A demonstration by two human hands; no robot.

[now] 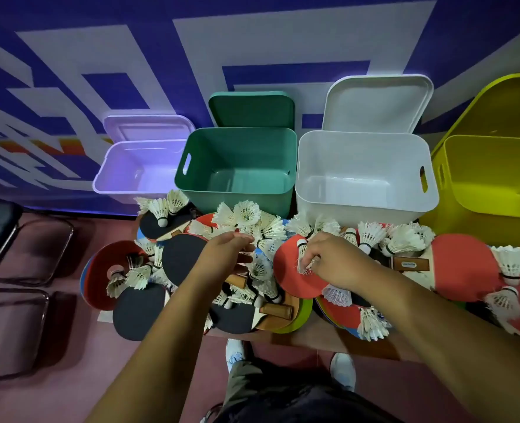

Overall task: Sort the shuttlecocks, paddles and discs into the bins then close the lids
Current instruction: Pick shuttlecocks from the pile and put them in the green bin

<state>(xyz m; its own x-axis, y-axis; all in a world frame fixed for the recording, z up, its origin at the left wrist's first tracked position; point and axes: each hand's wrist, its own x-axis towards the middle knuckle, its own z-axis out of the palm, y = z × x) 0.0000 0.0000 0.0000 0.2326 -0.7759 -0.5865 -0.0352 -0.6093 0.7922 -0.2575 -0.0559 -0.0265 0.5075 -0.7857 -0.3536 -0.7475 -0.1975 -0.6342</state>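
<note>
A heap of white feather shuttlecocks (pixel 246 215), black and red paddles (pixel 180 259) and coloured discs (pixel 298 319) covers a low table. My right hand (pixel 328 259) pinches a shuttlecock (pixel 303 254) over a red paddle (pixel 289 270). My left hand (pixel 225 254) hovers over the middle of the heap with fingers straight and holds nothing. Behind the heap stand open bins: lilac (pixel 136 169), green (pixel 237 166), white (pixel 365 175) and yellow (pixel 493 178). Each lid leans upright behind its bin.
Two dark chairs (pixel 23 254) with metal frames stand on the floor at the left. A blue and white patterned wall (pixel 191 41) rises right behind the bins. My shoes (pixel 342 374) show under the table's front edge.
</note>
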